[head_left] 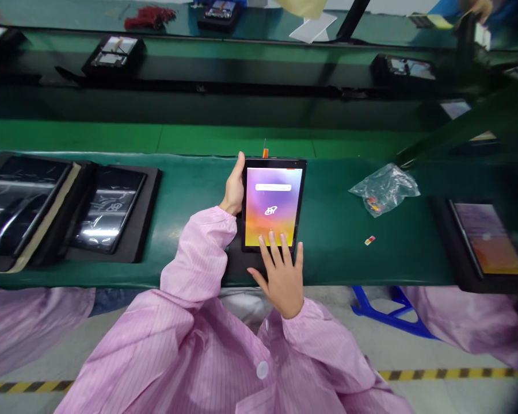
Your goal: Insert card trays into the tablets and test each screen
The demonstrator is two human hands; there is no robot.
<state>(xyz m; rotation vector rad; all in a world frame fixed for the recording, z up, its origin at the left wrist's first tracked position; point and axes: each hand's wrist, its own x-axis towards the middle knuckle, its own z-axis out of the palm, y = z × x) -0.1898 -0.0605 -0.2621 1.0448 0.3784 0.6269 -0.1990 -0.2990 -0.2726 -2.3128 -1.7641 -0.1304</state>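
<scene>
Tablet point(273, 198), screen lit, is mid-bench point(185, 184), its top end at the far edge; a black pad point(236, 265) shows by its lower end. Leftward, a dark-screened tablet point(107, 213) lies on foam point(137, 224). The left hand point(233, 187) clasps the lit tablet's left side, thumb along the rim. The tablet probably handles as light, stiff and slick, its glass fragile; best taken by the long side rims, clear of the orange strip point(265, 153) at the top. Apart from the left, the right hand point(282, 282) spreads its fingers over the screen's bottom; whether they press, I cannot tell. Rightward lie a clear bag point(387, 187) nearer the far edge and a small red-and-white card point(370, 240) nearer the front edge.
</scene>
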